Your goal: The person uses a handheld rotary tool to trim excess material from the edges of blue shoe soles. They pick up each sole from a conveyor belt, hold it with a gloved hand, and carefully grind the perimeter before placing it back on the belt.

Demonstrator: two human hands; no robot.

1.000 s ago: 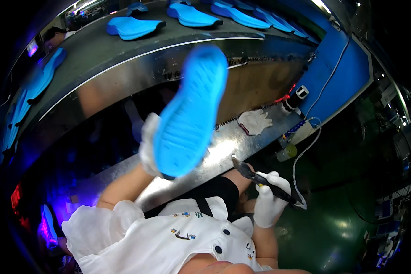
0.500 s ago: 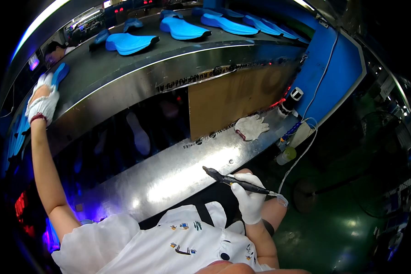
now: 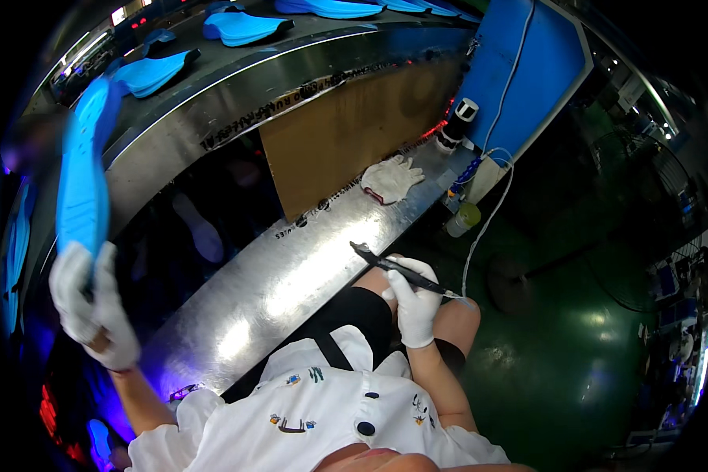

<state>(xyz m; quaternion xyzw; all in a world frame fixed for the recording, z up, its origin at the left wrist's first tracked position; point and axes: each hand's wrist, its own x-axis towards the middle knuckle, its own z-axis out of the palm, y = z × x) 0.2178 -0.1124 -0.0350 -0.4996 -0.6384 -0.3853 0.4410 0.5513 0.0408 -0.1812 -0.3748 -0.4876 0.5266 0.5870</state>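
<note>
My left hand point(image 3: 90, 311), in a white glove, grips the near end of a blue shoe sole point(image 3: 85, 185). The sole stands out lengthwise, its far end over the corner of the dark conveyor belt point(image 3: 212, 63). In my gloved right hand point(image 3: 414, 303), held above my lap, is a slim black pen-shaped tool point(image 3: 376, 259). Its tip points left over the metal shelf point(image 3: 267, 267), and a thin pale line trails from its rear end. More blue soles point(image 3: 244, 27) lie on the belt.
A spare white glove point(image 3: 392, 179) lies on the shelf beside a brown cardboard panel point(image 3: 362, 126). Near the blue machine wall point(image 3: 539, 59) stand a black-and-white cylinder point(image 3: 458, 122) and a yellow-capped container point(image 3: 464, 220). Several soles point(image 3: 20, 252) hang or stack at far left.
My left hand has come back from the belt's far left toward me, bringing the blue sole. My right hand still holds the black tool. The view has shifted.
</note>
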